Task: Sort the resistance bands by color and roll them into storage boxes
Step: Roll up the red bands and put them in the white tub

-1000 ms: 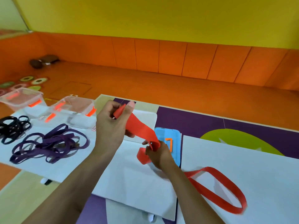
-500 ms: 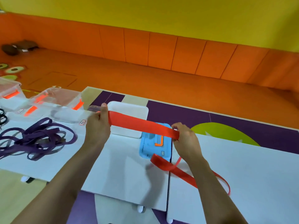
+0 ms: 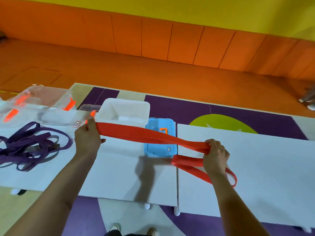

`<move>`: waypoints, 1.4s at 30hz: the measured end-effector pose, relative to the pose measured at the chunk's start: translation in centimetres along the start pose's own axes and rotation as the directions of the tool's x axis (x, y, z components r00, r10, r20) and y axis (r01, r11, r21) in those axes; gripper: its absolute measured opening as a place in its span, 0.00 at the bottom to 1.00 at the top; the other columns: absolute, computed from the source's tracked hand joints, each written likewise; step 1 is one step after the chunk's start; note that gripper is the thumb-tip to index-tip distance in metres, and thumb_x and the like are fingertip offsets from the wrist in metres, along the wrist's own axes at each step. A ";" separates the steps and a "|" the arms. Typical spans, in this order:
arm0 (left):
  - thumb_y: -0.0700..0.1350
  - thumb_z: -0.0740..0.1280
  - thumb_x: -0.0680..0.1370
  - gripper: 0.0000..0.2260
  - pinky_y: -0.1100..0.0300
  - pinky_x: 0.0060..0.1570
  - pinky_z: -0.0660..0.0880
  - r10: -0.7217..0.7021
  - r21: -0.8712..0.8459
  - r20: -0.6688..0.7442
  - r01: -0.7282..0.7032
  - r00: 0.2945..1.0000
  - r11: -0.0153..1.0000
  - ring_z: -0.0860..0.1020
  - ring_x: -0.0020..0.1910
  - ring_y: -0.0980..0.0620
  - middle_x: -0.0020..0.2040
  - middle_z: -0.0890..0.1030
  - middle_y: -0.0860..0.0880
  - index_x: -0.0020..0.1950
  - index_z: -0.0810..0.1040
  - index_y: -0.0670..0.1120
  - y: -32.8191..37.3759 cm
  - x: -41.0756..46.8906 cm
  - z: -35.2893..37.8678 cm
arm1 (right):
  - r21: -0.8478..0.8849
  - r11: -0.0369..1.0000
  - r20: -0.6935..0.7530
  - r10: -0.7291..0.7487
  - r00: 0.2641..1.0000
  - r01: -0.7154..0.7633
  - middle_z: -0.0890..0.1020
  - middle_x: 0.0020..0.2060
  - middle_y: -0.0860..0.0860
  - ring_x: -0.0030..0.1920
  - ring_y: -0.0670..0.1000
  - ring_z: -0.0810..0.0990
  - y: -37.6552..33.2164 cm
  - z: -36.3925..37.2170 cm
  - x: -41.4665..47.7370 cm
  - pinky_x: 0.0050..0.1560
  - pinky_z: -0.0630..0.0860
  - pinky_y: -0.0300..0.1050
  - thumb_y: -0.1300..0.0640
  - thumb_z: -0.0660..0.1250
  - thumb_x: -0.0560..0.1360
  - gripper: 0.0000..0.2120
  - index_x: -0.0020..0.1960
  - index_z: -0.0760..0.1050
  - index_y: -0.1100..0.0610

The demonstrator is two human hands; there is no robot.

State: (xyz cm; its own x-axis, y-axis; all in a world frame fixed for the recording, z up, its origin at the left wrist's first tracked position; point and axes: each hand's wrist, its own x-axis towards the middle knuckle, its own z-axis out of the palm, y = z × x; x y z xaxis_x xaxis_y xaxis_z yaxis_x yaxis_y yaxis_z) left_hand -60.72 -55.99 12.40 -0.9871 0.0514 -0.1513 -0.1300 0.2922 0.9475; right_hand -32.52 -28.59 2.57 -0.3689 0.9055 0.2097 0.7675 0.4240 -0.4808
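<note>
Both hands hold one red resistance band (image 3: 144, 135). The left hand (image 3: 87, 138) pinches its flat end between thumb and fingers. The right hand (image 3: 215, 155) curls its fingers round a bunched part further along. Between them the band runs taut above the table. Its remaining loop hangs below the right hand and lies on the right-hand table (image 3: 255, 167), passing under the wrist.

Containers:
- White storage box (image 3: 119, 120): rectangular, opaque plastic with rounded corners and an open top, showing its white inner walls. It stands just behind the stretched band.
- Blue lid (image 3: 158, 147): flat, rectangular, with an orange latch, lying on the table directly under the band.
- Clear storage box (image 3: 42, 103): transparent plastic with orange clips, at the far left of the table. Its contents cannot be made out.
- A smaller clear piece with an orange clip (image 3: 88, 108) sits between the clear box and the white box, too blurred to tell what it is.

Loose stock: purple bands (image 3: 29, 147), thin flat loops tangled in a heap on the left-hand table (image 3: 119, 176).

Surface: two low white tables, matt and smooth, set edge to edge on short white feet.

Room: the floor mat has purple, cream and green panels, with an orange floor beyond it. Orange padded wall panels run along the base of a yellow wall. The person's shoes (image 3: 115, 227) show at the bottom edge.
</note>
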 end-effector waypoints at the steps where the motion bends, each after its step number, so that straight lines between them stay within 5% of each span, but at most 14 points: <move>1: 0.61 0.53 0.85 0.28 0.48 0.41 0.83 0.047 0.075 0.042 -0.050 0.998 0.996 0.83 0.39 0.40 0.46 0.82 0.40 0.52 0.80 0.39 -0.5 -0.2 -0.1 | -0.016 0.999 -0.009 0.036 0.999 -0.036 0.82 0.52 0.55 0.56 0.63 0.78 0.1 -0.1 0.6 0.62 0.67 0.59 0.75 0.63 0.63 0.27 0.58 0.78 0.56; 4: 0.64 0.49 0.84 0.31 0.42 0.49 0.81 0.039 0.219 0.137 -0.069 0.990 0.973 0.83 0.31 0.41 0.43 0.81 0.39 0.46 0.78 0.40 -2.3 -0.4 -1.0 | -0.115 0.990 0.041 0.088 0.995 -0.083 0.82 0.53 0.56 0.58 0.63 0.77 -1.2 -0.3 1.7 0.61 0.66 0.58 0.73 0.63 0.67 0.25 0.61 0.77 0.56; 8: 0.63 0.48 0.85 0.33 0.43 0.45 0.82 -0.168 0.118 0.161 0.150 0.972 0.982 0.80 0.30 0.41 0.44 0.77 0.29 0.55 0.77 0.34 -3.3 1.9 -3.5 | -0.331 0.943 0.323 0.066 0.944 0.047 0.83 0.54 0.51 0.60 0.58 0.78 -2.6 1.0 0.7 0.62 0.68 0.54 0.57 0.64 0.75 0.16 0.62 0.76 0.46; 10: 0.63 0.49 0.85 0.32 0.49 0.35 0.81 -0.228 0.039 0.195 0.224 0.954 0.974 0.72 0.27 0.45 0.35 0.71 0.39 0.59 0.74 0.34 -3.3 3.2 -4.9 | -0.385 0.917 0.481 0.106 0.870 0.101 0.82 0.58 0.48 0.63 0.55 0.78 -3.2 2.2 -0.8 0.63 0.71 0.52 0.46 0.65 0.74 0.18 0.64 0.74 0.43; 14: 0.62 0.57 0.82 0.26 0.45 0.39 0.84 -0.267 -0.041 0.346 0.299 0.899 0.953 0.70 0.27 0.47 0.45 0.73 0.41 0.61 0.74 0.39 -3.2 5.5 -6.8 | -0.369 0.913 0.606 0.094 0.790 0.174 0.80 0.62 0.49 0.63 0.55 0.78 -4.8 5.0 -5.0 0.61 0.71 0.54 0.42 0.68 0.76 0.25 0.71 0.67 0.43; 20: 0.42 0.63 0.83 0.05 0.51 0.44 0.83 -0.050 0.014 0.468 0.049 0.882 0.999 0.85 0.46 0.42 0.54 0.83 0.38 0.57 0.75 0.41 -3.3 6.7 -8.9 | -0.280 0.941 0.715 0.071 0.696 0.192 0.71 0.74 0.46 0.71 0.56 0.73 -7.8 7.9 -8.8 0.69 0.69 0.61 0.51 0.75 0.71 0.41 0.78 0.59 0.38; 24: 0.39 0.63 0.84 0.04 0.50 0.44 0.84 0.038 0.052 0.629 -0.090 0.777 0.995 0.86 0.45 0.43 0.52 0.82 0.39 0.56 0.73 0.38 -2.7 7.3 -10.4 | -0.367 0.914 0.774 0.198 0.601 0.172 0.63 0.78 0.49 0.77 0.58 0.64 -8.8 8.8 -9.8 0.74 0.60 0.63 0.51 0.72 0.75 0.37 0.78 0.58 0.39; 30: 0.37 0.70 0.80 0.08 0.48 0.47 0.85 0.149 0.076 0.736 -0.299 0.660 0.951 0.86 0.42 0.44 0.45 0.83 0.41 0.51 0.70 0.41 -1.1 7.2 -11.9 | -0.086 0.989 0.660 -0.032 0.750 0.118 0.74 0.69 0.47 0.72 0.55 0.72 -13.8 8.9 -9.8 0.68 0.73 0.60 0.48 0.68 0.72 0.27 0.70 0.67 0.41; 34: 0.39 0.72 0.79 0.11 0.50 0.48 0.83 0.184 0.078 0.689 -0.324 0.701 0.943 0.87 0.38 0.47 0.43 0.83 0.46 0.51 0.69 0.43 -0.9 7.4 -12.3 | 0.028 0.987 0.781 -0.122 0.612 0.161 0.66 0.75 0.45 0.74 0.52 0.66 -19.2 9.1 -10.6 0.74 0.65 0.57 0.51 0.74 0.69 0.42 0.78 0.59 0.40; 37: 0.36 0.72 0.78 0.11 0.54 0.44 0.85 0.190 0.009 0.625 -0.251 0.757 0.968 0.86 0.38 0.44 0.45 0.84 0.42 0.52 0.70 0.42 -0.7 7.4 -12.3 | 0.111 0.993 0.806 -0.116 0.580 0.044 0.76 0.66 0.45 0.64 0.53 0.77 -21.4 10.2 -11.9 0.64 0.75 0.54 0.49 0.76 0.69 0.32 0.70 0.68 0.41; 40: 0.34 0.72 0.77 0.14 0.51 0.43 0.85 0.177 0.009 0.557 -0.219 0.812 0.976 0.85 0.38 0.43 0.45 0.84 0.42 0.56 0.70 0.40 -1.1 7.6 -12.0 | 0.091 0.996 0.801 -0.074 0.595 0.002 0.82 0.55 0.46 0.58 0.55 0.80 -20.9 11.1 -13.4 0.65 0.73 0.56 0.48 0.73 0.70 0.18 0.58 0.73 0.45; 42: 0.35 0.73 0.75 0.15 0.49 0.46 0.84 0.173 0.037 0.500 -0.220 0.849 0.975 0.85 0.39 0.44 0.45 0.84 0.44 0.56 0.70 0.43 -1.9 7.6 -11.6 | 0.070 0.997 0.791 -0.073 0.607 0.029 0.81 0.54 0.46 0.59 0.55 0.79 -19.9 11.1 -14.3 0.66 0.72 0.57 0.48 0.71 0.71 0.17 0.59 0.74 0.46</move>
State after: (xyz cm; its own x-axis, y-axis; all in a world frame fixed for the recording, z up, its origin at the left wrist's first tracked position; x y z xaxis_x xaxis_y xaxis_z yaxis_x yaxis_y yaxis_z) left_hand -69.06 -67.19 12.76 -0.8140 0.5713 -0.1053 0.0943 0.3088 0.9464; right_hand -48.33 -50.19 -0.36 -0.6949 0.5056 -0.5114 0.7180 0.4477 -0.5330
